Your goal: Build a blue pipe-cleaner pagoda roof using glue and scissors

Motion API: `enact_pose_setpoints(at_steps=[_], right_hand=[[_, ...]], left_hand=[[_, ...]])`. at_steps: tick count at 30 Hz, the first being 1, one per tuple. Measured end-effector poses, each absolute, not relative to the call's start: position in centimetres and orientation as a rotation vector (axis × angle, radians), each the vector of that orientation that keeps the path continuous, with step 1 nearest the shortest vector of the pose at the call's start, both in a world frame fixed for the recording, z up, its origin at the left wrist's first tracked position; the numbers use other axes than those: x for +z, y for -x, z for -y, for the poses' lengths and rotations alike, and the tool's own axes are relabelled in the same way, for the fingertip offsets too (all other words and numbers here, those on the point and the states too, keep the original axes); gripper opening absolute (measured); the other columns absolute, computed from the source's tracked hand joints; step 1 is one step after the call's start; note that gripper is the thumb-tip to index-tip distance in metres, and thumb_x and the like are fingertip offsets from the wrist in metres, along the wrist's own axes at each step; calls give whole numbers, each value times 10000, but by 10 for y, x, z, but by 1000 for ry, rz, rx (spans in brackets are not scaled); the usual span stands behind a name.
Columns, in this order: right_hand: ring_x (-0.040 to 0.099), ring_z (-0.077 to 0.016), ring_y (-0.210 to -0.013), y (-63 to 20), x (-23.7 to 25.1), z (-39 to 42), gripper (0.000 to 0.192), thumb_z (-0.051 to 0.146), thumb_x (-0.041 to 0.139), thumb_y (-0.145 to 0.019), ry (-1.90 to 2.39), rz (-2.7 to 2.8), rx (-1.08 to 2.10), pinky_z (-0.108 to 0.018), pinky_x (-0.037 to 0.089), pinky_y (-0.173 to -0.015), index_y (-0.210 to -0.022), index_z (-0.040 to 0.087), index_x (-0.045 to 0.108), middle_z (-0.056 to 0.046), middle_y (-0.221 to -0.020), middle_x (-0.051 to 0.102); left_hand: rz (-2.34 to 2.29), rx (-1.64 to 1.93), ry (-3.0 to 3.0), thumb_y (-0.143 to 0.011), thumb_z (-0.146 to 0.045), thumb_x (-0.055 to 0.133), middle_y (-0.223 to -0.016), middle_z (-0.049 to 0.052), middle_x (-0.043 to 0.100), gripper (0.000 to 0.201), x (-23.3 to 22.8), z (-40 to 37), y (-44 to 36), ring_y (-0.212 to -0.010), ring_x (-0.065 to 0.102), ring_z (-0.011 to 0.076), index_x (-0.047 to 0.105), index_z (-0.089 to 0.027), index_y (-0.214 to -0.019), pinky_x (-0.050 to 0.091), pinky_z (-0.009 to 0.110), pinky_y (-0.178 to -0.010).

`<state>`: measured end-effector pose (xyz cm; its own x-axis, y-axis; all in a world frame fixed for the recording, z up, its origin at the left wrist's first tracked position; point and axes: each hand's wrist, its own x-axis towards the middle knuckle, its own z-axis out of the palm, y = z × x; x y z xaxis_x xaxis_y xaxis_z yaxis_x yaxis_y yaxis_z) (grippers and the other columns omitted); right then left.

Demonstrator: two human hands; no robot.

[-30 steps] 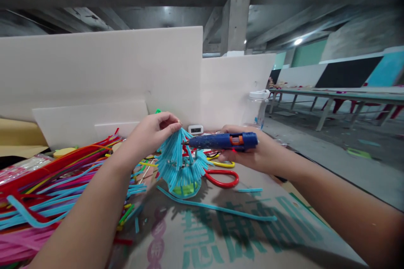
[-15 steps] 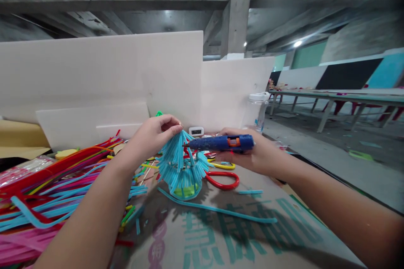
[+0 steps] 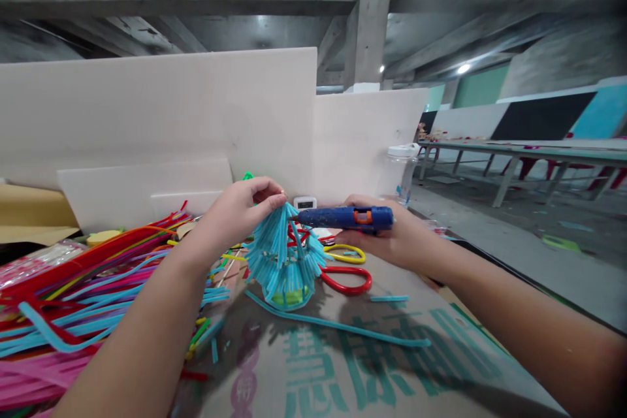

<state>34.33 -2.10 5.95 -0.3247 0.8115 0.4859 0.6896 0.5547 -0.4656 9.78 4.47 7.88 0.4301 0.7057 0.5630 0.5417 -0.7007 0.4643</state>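
A tiered, cone-like piece made of light blue pipe cleaners [image 3: 287, 268] stands on the printed cardboard [image 3: 313, 366], with a bit of green showing at its base. My left hand [image 3: 252, 209] pinches the top of this piece between thumb and fingers. In my right hand [image 3: 386, 228] is a blue hot glue gun [image 3: 343, 217], its dark nozzle pointing left against the upper right side of the piece. Whether the nozzle touches it I cannot tell. Scissors with red and yellow handles [image 3: 347, 279] lie just right of the base.
Loose pipe cleaners in many colours [image 3: 98, 300] pile up at the left. One long light blue pipe cleaner [image 3: 343, 326] lies in front of the piece. Behind stand white boards [image 3: 157, 117], a small digital display [image 3: 305, 203] and a clear bottle [image 3: 399, 173].
The glue gun's nozzle has risen slightly and shifted a little right, now nearer the top of the piece. My left hand keeps its pinch almost in place.
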Motion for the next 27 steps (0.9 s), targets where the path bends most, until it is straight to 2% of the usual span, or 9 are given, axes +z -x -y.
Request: enact_pose_setpoints(at_steps=[6, 14, 27], right_hand=[[486, -129, -607, -344, 58, 20, 304, 472, 670, -780, 1211, 2115, 189, -242, 352, -543, -826, 192, 560, 20, -675, 572], [491, -118, -608, -345, 54, 20, 397, 467, 696, -776, 1197, 2069, 212, -231, 372, -555, -1049, 214, 559, 26, -749, 613], [506, -130, -609, -344, 54, 18, 369, 462, 696, -772, 1221, 2052, 221, -242, 382, -549, -1027, 226, 571, 25, -730, 620]], left_hand=[[-1091, 1140, -2455, -861, -403, 548, -655, 12, 625, 214, 79, -42, -99, -743, 620, 206, 665, -224, -849, 442, 282, -605], [-1103, 1119, -2484, -872, -392, 531, -655, 5, 622, 218, 80, -42, -99, -715, 613, 192, 653, -213, -853, 431, 267, -588], [-1098, 1069, -2498, -886, -409, 516, -649, -8, 609, 264, 81, -42, -97, -594, 556, 139, 659, -188, -909, 394, 224, -522]])
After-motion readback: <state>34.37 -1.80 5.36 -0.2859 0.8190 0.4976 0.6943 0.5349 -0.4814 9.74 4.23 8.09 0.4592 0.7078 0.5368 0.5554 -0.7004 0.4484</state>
